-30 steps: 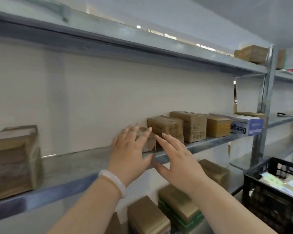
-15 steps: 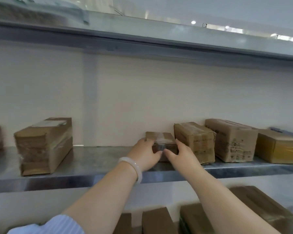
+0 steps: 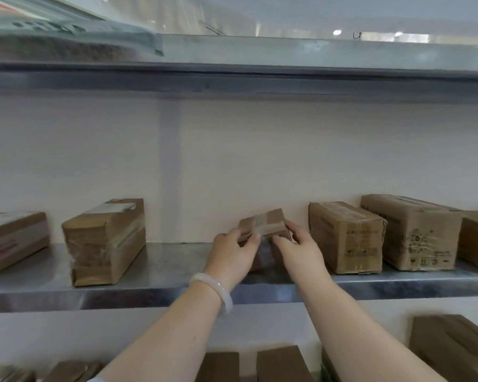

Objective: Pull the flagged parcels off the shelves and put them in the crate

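Since half a second back the small parcel (image 3: 265, 224) has gone from sitting flat to tipped at an angle, and the left grip (image 3: 232, 255) and right grip (image 3: 301, 252) have curled onto it.

Biggest thing first: the metal shelf (image 3: 155, 271) under the parcel is dull grey sheet steel with a folded front lip. I can't tell if the parcel's base still touches it.

Well right of the parcel is a tall brown carton (image 3: 414, 232) with dark printed symbols on its end, too blurry to read. Just right of the parcel stands a taped carton (image 3: 345, 238), glossy clear tape over creased cardboard. Off to the parcel's left there's a film-wrapped box (image 3: 105, 241) with a white label on top that I can't read.

The parcel itself is a little brown cardboard block with a shiny band of clear tape across its top.

Both arms reach up and forward. The left grip's thumb sits on the parcel's near top edge with the fingers round its left side. The right grip pinches the right end, fingers over the top. Both are closed on it.

A smooth pale bangle (image 3: 215, 292) sits on the left wrist, below the parcel.
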